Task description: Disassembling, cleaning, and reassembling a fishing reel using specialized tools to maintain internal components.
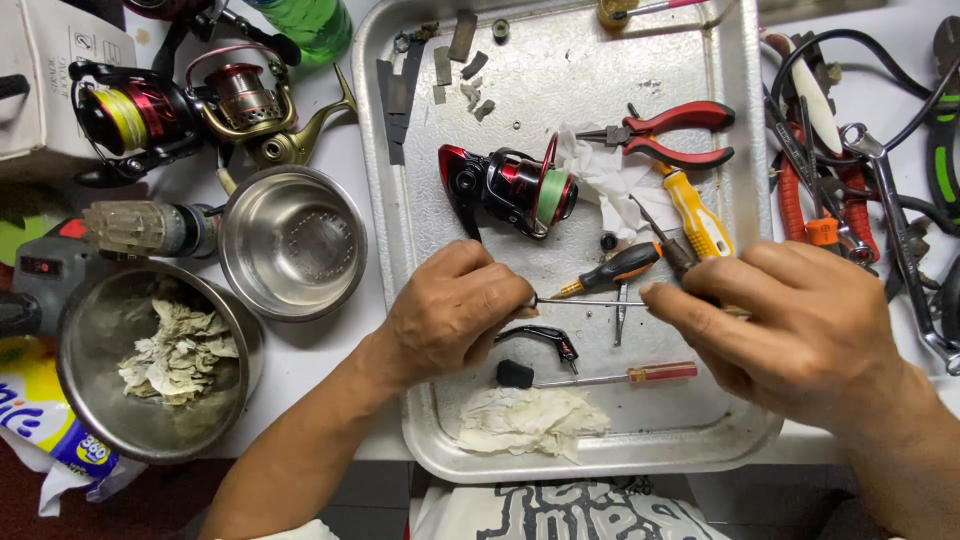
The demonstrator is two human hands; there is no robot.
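- Fingers of the left hand (450, 315) are curling in and pinching one end of a thin metal shaft (590, 302), while the right hand (800, 335) is closing its fingertips on the other end; what the right fingers are gripping there is partly hidden, possibly a small tool handle.
- That shaft is lying level between the two hands, just above the near middle of the metal tray (740, 200).
- Work on the red and black fishing reel (510, 188) is looking partway done: its body is sitting stripped near the tray's centre, and a black curved handle arm (545, 340) is lying apart from it, so reassembly is still waiting.
- Beside the hands, an orange-handled screwdriver (612, 270) and a red-handled screwdriver (610, 377) are resting on the tray, with red pliers (665, 133) and a yellow-handled screwdriver (698, 215) farther off.
- Crumpled tissue (530, 422) is lying at the tray's near edge.
- To the left, two steel bowls (292, 243) are standing, and two more reels (190, 105) are waiting at the far left.
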